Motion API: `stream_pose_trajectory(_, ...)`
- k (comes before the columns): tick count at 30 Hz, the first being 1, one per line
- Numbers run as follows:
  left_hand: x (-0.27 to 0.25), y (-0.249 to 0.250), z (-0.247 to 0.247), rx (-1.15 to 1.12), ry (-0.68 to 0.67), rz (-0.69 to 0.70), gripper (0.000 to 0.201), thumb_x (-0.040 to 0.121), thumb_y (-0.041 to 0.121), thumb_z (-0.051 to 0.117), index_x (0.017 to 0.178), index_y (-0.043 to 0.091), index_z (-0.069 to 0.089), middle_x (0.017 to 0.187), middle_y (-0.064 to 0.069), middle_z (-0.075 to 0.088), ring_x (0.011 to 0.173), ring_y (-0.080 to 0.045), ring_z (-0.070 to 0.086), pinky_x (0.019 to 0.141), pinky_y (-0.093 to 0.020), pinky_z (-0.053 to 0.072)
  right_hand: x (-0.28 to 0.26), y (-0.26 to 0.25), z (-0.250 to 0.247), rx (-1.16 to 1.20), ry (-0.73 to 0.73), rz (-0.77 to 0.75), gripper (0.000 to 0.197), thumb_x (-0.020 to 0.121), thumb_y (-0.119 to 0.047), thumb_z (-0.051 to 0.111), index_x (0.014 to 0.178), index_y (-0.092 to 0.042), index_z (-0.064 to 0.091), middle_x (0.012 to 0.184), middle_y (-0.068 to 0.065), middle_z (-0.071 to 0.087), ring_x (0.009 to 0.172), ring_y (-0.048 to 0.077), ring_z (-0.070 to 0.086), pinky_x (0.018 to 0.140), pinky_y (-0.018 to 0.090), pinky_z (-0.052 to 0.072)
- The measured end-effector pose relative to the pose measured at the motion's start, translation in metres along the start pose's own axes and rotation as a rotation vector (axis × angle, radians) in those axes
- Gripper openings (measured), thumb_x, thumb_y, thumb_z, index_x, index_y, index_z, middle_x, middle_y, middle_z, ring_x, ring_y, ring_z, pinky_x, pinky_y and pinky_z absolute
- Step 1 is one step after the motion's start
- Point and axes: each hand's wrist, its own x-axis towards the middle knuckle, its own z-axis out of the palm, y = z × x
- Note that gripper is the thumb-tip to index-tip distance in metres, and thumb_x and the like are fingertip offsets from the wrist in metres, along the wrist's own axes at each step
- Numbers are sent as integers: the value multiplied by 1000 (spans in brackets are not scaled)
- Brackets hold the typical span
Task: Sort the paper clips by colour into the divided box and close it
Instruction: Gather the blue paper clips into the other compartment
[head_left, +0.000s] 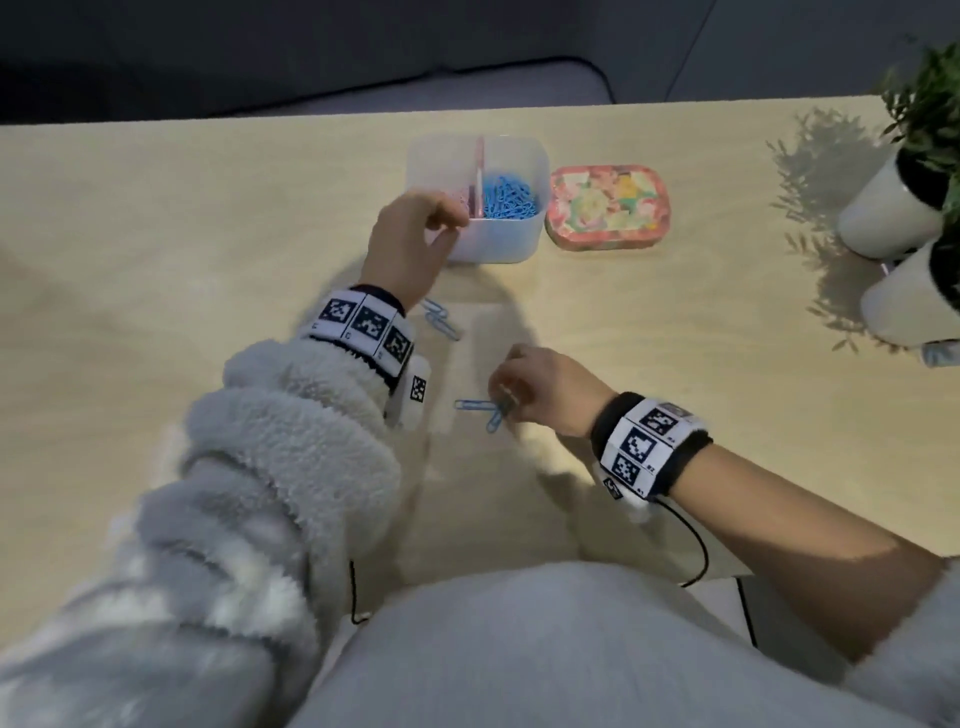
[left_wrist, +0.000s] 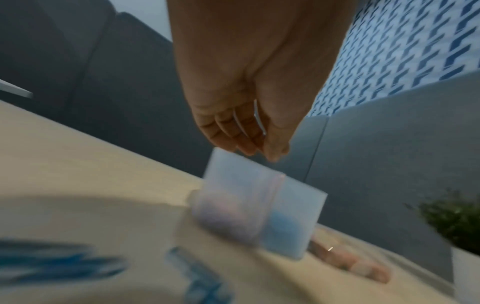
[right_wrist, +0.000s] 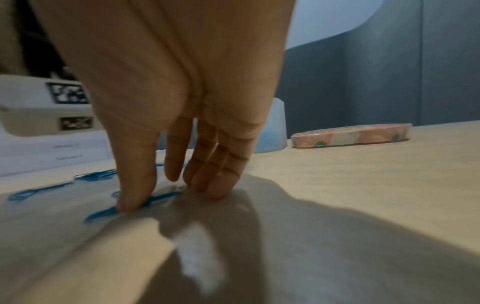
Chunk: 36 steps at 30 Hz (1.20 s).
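We see our right hand (head_left: 540, 389) at frame centre pinching thin blue wire paper clips (head_left: 485, 410) off the pale wooden bench (head_left: 208, 208): light, slippery, prob. best nipped at the loop ends. Left hand (head_left: 410, 239), fingers relaxed, holds nothing over the translucent white divided box (head_left: 498, 234), upper centre.

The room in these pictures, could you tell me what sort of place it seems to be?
Probably a living room or a home desk. A pale wooden table stands before what looks like a grey sofa, with potted plants at its right edge and a flowered lid beside the divided box.
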Motion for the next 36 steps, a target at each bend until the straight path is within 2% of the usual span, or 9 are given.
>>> stream_pose_trajectory(4, -65, -51, -26, 191, -43, -182, 17, 83, 9, 60, 99, 9, 66, 102, -14, 63, 94, -28, 57, 86, -34, 43, 5, -3, 10, -34, 19, 0, 30, 68, -19, 74, 97, -17, 66, 98, 5, 53, 93, 22, 52, 78, 37, 45)
stream_pose_trajectory(10, -137, -87, -41, 276, 14, -436, 27, 83, 20, 64, 108, 10, 60, 108, -13, 55, 101, -27, 55, 88, -35, 45, 11, -15, 24, -45, 85, -19, 23, 83, -23, 64, 104, -15, 70, 102, 7, 59, 102, 22, 51, 81, 35, 45)
stream_pose_trajectory(13, -150, -83, -34, 212, -1, -460, 48, 76, 24, 73, 119, 10, 56, 114, -12, 50, 104, -24, 51, 92, -33, 45, 15, -21, 25, -72, 54, -19, 15, 85, -20, 61, 96, -11, 68, 102, 7, 60, 104, 24, 50, 83, 34, 41)
stream_pose_trajectory(19, -149, -77, -22, 312, -72, -325, 16, 86, 16, 61, 99, 5, 61, 104, -12, 55, 97, -28, 54, 86, -35, 43, 19, -32, 26, -313, -55, -56, 15, 92, -9, 46, 103, -3, 55, 109, 15, 56, 103, 30, 51, 84, 40, 44)
stream_pose_trajectory(24, -135, -69, -15, 443, -177, -311, 16, 91, 14, 52, 102, 3, 55, 107, -16, 54, 101, -31, 50, 84, -37, 39, 22, -34, 34, -450, -58, -39, 18, 91, -9, 43, 107, -4, 48, 112, 16, 53, 103, 30, 49, 79, 32, 37)
stream_pose_trajectory(26, -131, -68, -15, 454, -227, -313, 17, 91, 14, 52, 104, 3, 53, 107, -17, 56, 100, -31, 50, 85, -39, 40, 23, -40, 39, -574, -9, -103, 18, 85, -2, 51, 103, -1, 52, 105, 17, 56, 96, 30, 53, 74, 32, 41)
stream_pose_trajectory(29, -126, -68, -13, 453, -270, -291, 16, 92, 12, 50, 103, 1, 55, 109, -18, 54, 104, -33, 49, 92, -40, 40, 26, -41, 41, -662, 169, -223, 29, 49, 7, 78, 70, -3, 60, 70, 13, 60, 61, 26, 59, 43, 27, 39)
stream_pose_trajectory(33, -120, -64, -12, 565, -346, -252, 20, 93, 10, 47, 106, -2, 56, 113, -21, 53, 106, -36, 49, 93, -40, 36, 37, -30, 29, 18, 123, -26, 22, 89, -6, 47, 105, -1, 62, 91, 14, 62, 80, 26, 58, 72, 33, 42)
stream_pose_trajectory(36, -119, -64, -13, 522, -361, -245, 19, 93, 8, 44, 109, 0, 52, 112, -19, 54, 106, -33, 48, 91, -37, 34, 50, -29, 10, 591, 274, 206, 27, 88, -3, 44, 103, -6, 66, 67, 2, 56, 50, 7, 49, 53, 25, 42)
